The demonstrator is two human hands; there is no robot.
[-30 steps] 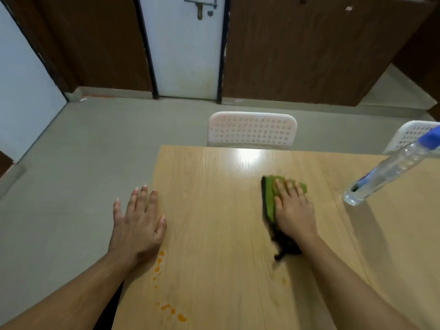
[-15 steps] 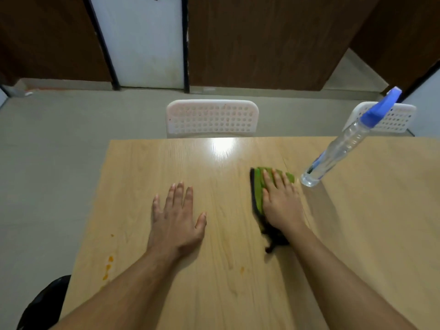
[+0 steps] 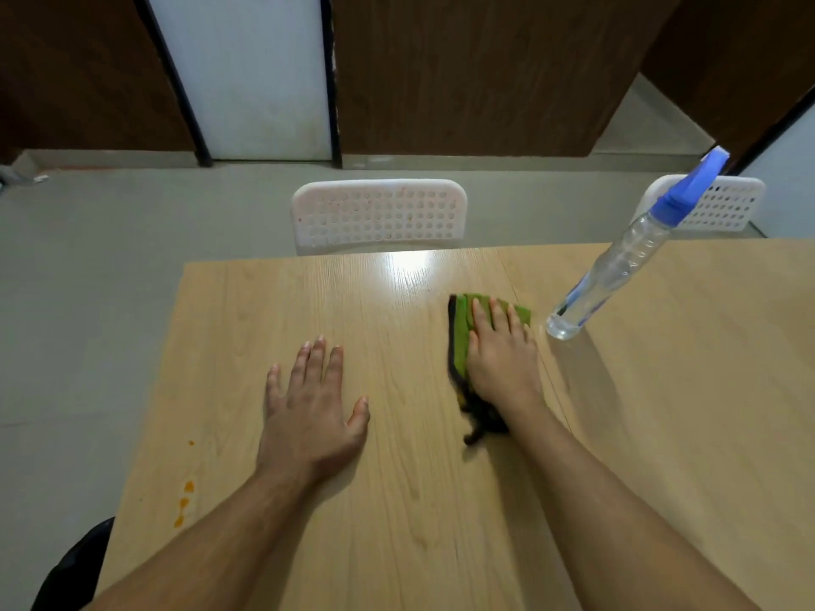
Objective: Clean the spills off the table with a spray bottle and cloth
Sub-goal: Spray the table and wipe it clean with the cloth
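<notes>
The right hand lies flat, fingers straight and together, pressing the green cloth onto the table toward its far edge — the spray bottle stands just beside it, nearer the far right corner. The left hand rests palm-down, fingers spread, mid-table. Orange spills dot the left edge.

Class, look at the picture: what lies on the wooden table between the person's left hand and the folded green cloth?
Nothing: in the head view, bare wooden table separates the left hand from the folded green cloth.
</notes>
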